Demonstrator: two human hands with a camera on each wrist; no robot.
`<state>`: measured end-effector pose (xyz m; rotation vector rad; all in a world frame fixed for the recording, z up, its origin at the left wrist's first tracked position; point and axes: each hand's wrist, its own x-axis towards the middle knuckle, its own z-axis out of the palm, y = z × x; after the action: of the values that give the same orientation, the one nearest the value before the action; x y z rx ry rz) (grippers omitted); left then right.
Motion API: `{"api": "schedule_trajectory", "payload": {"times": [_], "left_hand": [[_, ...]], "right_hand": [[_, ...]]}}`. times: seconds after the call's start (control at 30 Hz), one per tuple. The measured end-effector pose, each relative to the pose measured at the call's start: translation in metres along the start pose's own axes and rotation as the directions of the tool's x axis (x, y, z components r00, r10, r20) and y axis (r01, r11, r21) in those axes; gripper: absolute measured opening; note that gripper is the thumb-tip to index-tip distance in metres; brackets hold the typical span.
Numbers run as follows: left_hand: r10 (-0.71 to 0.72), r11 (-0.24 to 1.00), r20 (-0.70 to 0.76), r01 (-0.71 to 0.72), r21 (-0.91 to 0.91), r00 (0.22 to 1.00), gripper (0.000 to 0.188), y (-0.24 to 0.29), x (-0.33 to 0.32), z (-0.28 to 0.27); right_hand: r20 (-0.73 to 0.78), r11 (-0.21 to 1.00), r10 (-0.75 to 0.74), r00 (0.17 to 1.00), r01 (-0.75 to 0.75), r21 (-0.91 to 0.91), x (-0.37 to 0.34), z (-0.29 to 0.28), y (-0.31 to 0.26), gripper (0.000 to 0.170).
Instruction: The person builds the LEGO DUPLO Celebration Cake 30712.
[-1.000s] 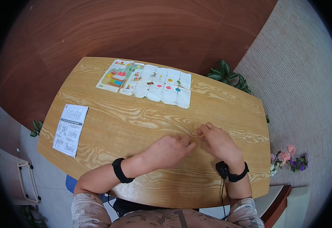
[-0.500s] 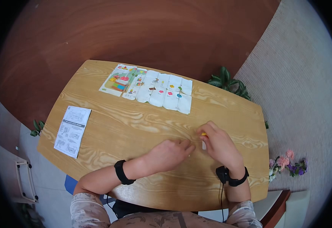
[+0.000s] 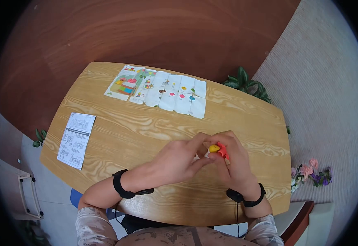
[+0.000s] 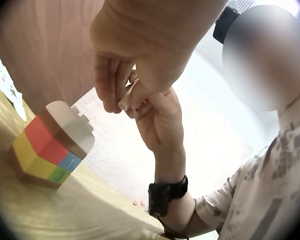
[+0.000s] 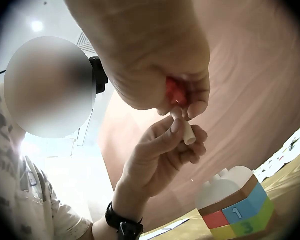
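The two hands meet over the right half of the table. My left hand pinches a small white cylinder between thumb and fingers. In my right hand is a red piece, held in curled fingers. A yellow piece shows between the hands in the head view, beside the red one. The white cylinder lies close against the right hand's fingertips; whether the parts are joined cannot be told.
A stack of coloured blocks with a white top stands on the table, seen in the wrist views. Unfolded picture sheets lie at the back, a printed leaflet at the left.
My left hand has moved right and up to meet the right hand. The red piece has come into view, and the yellow one, partly seen half a second ago, shows more clearly.
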<state>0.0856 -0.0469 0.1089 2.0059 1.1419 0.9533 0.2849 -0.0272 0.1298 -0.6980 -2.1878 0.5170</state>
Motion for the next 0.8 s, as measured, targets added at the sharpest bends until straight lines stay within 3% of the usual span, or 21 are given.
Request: {"api": "schedule_trajectory", "payload": {"times": [0.13,0.23,0.33,0.43,0.53,0.6,0.73,0.8], "left_hand": [[0.065,0.997,-0.097,-0.059,0.058,0.993,0.022,-0.01,0.002,-0.01],[0.126,0.968,-0.243,-0.173,-0.184,0.962,0.014,-0.012,0.006,-0.009],[-0.049,0.949,-0.081,0.021,-0.313,0.995,0.018,-0.002,0.004,-0.02],[0.034,0.914,-0.17,-0.1,-0.394,0.985,0.019,-0.007,0.006,-0.015],[0.026,0.936,-0.127,-0.068,-0.345,0.992,0.02,-0.006,0.005,-0.018],[-0.069,0.925,-0.084,0.032,-0.379,0.994,0.019,-0.003,0.003,-0.02],[0.0,0.9,-0.208,-0.091,-0.427,0.978,0.015,-0.011,0.005,-0.008],[-0.005,0.896,-0.202,-0.085,-0.436,0.979,0.015,-0.011,0.003,-0.011]], "right_hand": [[-0.068,0.998,0.058,0.996,-0.056,0.025,-0.003,0.003,0.004,0.05],[-0.053,0.995,0.1,0.994,-0.101,-0.009,-0.005,0.001,0.004,0.053],[0.027,0.979,0.194,0.981,-0.195,0.055,-0.007,-0.002,0.0,0.053],[0.044,0.98,0.194,0.98,-0.195,0.027,-0.006,-0.003,-0.003,0.05],[0.043,0.984,0.163,0.986,-0.166,0.059,-0.007,-0.004,0.001,0.053],[0.014,0.975,0.186,0.983,-0.186,0.125,-0.009,-0.003,0.004,0.052],[-0.037,0.946,0.253,0.967,-0.238,0.221,-0.013,-0.003,0.008,0.044],[-0.058,0.971,0.196,0.979,-0.186,0.151,-0.009,-0.006,0.006,0.042]]}}
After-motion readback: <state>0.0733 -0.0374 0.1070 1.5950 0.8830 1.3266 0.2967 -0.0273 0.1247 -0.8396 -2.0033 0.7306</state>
